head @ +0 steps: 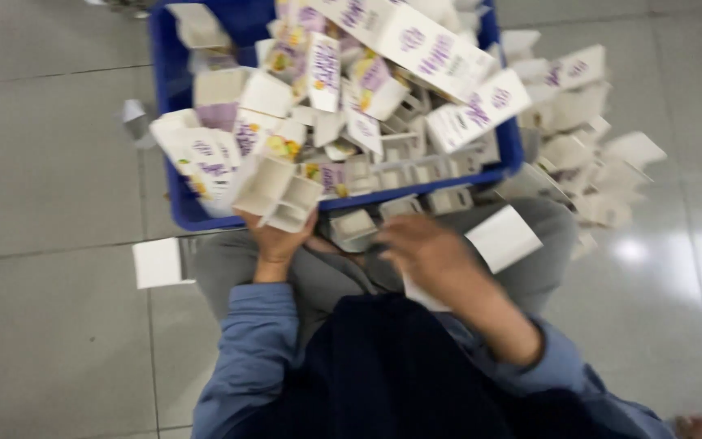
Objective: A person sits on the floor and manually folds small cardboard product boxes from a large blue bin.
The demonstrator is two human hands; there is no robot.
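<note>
Head view, looking down at a seated person with a blue crate (174, 195) of small cartons resting across the lap, its near edge toward the body so that both hands reach it without stretching. The left hand (276, 237) is raised to the crate's near rim, fingers curled up around the underside of a white divided insert (278, 193), which it holds level with its open cells facing up; gripped from below, the piece stays supported and its compartments stay in view. The right hand (436, 258), blurred, lies near the body to the right of the left hand, palm down, fingers loosely bent over a flat white card sheet (501, 237) that juts out to the right from under it; whether the sheet is pinched or merely pressed beneath the fingers cannot be told. The crate is heaped past its rim with folded white-and-purple printed cartons (416, 41) and further white inserts, lying at all angles. More white carton pieces (591, 154) lie in a loose pile on the grey tiled floor (50, 325) to the right of the crate. A single white card (156, 262) lies flat on the floor at near left.
</note>
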